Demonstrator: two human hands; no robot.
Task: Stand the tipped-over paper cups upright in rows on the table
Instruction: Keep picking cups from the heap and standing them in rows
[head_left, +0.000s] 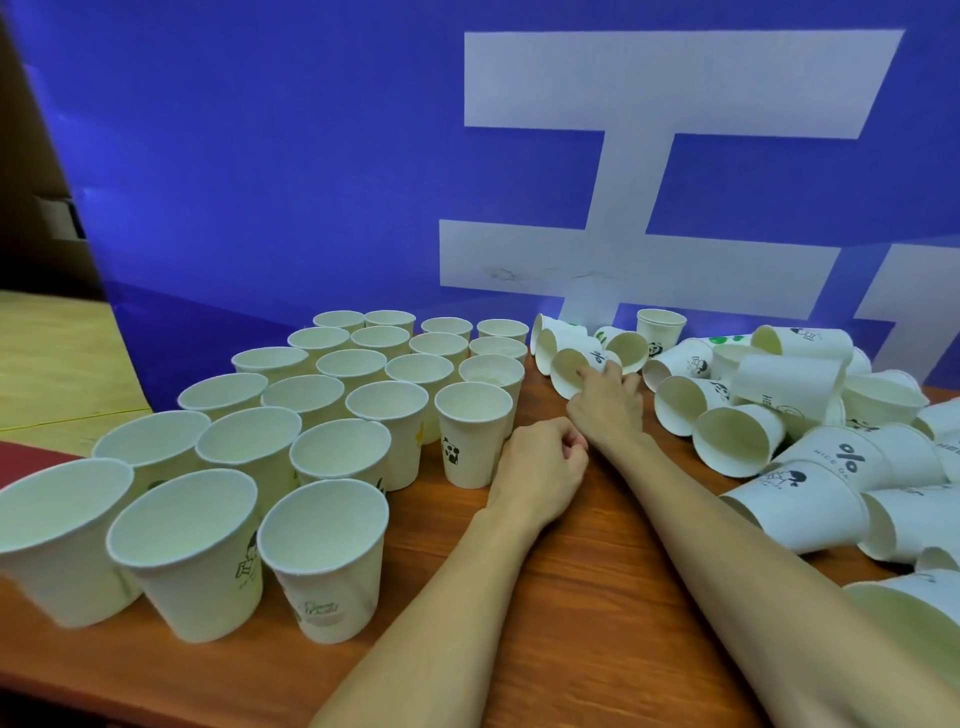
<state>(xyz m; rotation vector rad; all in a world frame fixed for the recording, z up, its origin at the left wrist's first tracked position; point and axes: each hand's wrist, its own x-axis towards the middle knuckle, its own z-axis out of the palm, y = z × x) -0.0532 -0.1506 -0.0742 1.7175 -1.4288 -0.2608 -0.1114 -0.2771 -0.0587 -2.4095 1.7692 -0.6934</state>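
— On table (545, 597), item one: what does your right hand (608, 405) have?

— Reaching to the far tipped cup (574, 371), the one marked with a percent sign. My fingers are laid over its side near the mouth; whether they have closed round it I cannot tell. My left hand (540, 467) is loosely curled, holding nothing, resting on the table just beside the panda cup (470, 436).

— Item two: the stock?

— Upright rows (332, 410) to my left, mouths up. Tipped pile (805, 431) to my right, heaped against the blue backdrop (260, 156). One lone cup (661, 325) stands upright behind the pile.

— How to do it well?

— I judge: grip the wall lightly so the paper does not crush, swing the base down, set it beside the row's end, clear of its neighbours' rims.

— Writing?

— "NICE DA…" under a percent sign on one pile cup (852, 457); "HE…" on another. Large white strokes on the backdrop, partly cut off. The rest is too small.
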